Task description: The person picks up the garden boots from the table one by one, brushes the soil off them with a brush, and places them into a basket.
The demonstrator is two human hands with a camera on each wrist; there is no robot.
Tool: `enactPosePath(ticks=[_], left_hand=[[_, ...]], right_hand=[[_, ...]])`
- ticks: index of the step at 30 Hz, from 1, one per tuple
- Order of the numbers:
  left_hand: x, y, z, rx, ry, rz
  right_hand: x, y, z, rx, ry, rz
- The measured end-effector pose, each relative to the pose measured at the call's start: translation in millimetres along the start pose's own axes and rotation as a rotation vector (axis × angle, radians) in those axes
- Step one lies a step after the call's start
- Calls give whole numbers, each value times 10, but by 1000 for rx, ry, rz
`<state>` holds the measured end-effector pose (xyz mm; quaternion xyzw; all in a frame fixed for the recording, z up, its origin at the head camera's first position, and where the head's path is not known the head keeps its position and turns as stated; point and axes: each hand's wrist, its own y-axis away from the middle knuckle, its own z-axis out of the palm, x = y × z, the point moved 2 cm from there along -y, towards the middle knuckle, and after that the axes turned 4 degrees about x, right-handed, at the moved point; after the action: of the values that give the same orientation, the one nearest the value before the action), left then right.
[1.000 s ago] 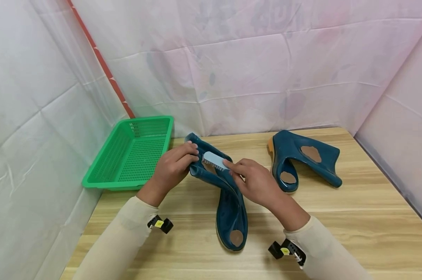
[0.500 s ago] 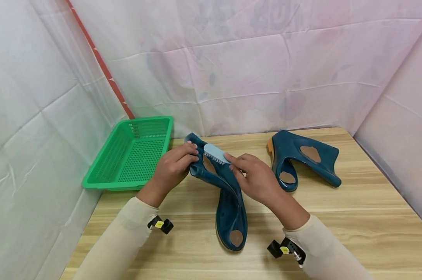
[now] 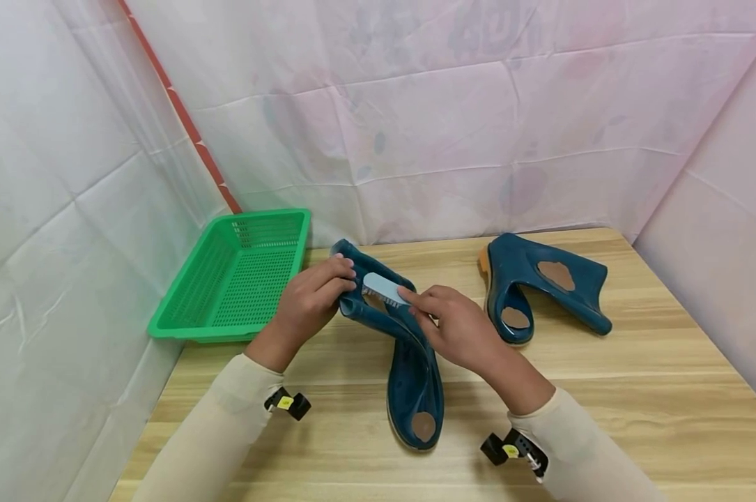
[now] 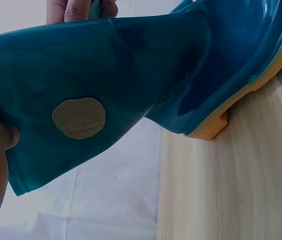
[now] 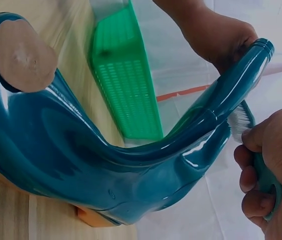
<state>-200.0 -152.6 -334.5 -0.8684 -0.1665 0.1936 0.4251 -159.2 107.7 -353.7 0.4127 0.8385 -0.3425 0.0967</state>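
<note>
A dark teal rubber boot (image 3: 409, 376) with tan patches stands in the middle of the table, its shaft tilted toward the back left. My left hand (image 3: 311, 300) grips the top of that shaft, thumb on the outside in the left wrist view. In my right hand (image 3: 456, 324) is a light blue scrub brush (image 3: 382, 286), held by its handle, bristles down against the patched side of the shaft. The right wrist view shows the brush bristles (image 5: 239, 122) beside the shaft and my fingers curled round the handle. A round tan patch (image 4: 79, 118) shows on another side of the shaft.
The second teal boot (image 3: 543, 279), also with tan patches, lies on its side at the back right. A green plastic basket (image 3: 217, 331) stands at the back left. White sheeting (image 3: 415, 139) hangs behind the wooden table (image 3: 327, 453).
The brush rose off the shaft toward the back half a second ago and is now down on the patch again. My left hand and the boot have hardly moved.
</note>
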Motion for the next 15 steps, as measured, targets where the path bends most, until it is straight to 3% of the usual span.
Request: enactPosePath(ticks=[7,15], left_hand=[[-4,-2,-7,8,-3,-1],[5,-15,-16,10,-14,-9]], right_hand=[[42,29,-8,-10,33,14],[40,-6,-55,100,48,13]])
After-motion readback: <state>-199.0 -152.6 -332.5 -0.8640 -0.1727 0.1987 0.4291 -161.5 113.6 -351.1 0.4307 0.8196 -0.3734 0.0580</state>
